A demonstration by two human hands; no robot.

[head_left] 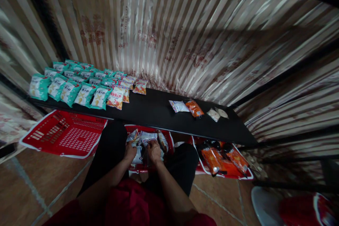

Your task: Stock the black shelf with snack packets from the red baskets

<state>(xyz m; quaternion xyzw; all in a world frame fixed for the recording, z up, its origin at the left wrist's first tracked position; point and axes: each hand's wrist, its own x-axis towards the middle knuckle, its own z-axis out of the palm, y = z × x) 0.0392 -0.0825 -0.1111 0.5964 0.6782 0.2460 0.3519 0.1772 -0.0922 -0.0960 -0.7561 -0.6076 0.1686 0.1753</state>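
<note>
Both hands are low in the middle, over a red basket (169,141) between the knees that holds several striped snack bags (148,136). My left hand (130,151) is closed on a snack bag at the basket's left side. My right hand (154,151) has its fingers curled over another bag beside it. On the black shelf (153,107) above, orange-and-white snack bags (116,96) stand at the right end of several rows of teal snack bags (84,94). Farther right on the shelf lie a white striped bag (179,106), an orange packet (194,108) and small pale packets (214,114).
A red basket (79,134) with nothing seen in it is at the left under the shelf. Another basket (228,173) at the right holds orange packages (212,159). A striped curtain (159,35) hangs behind. A white stool (261,201) and red object (299,210) sit lower right.
</note>
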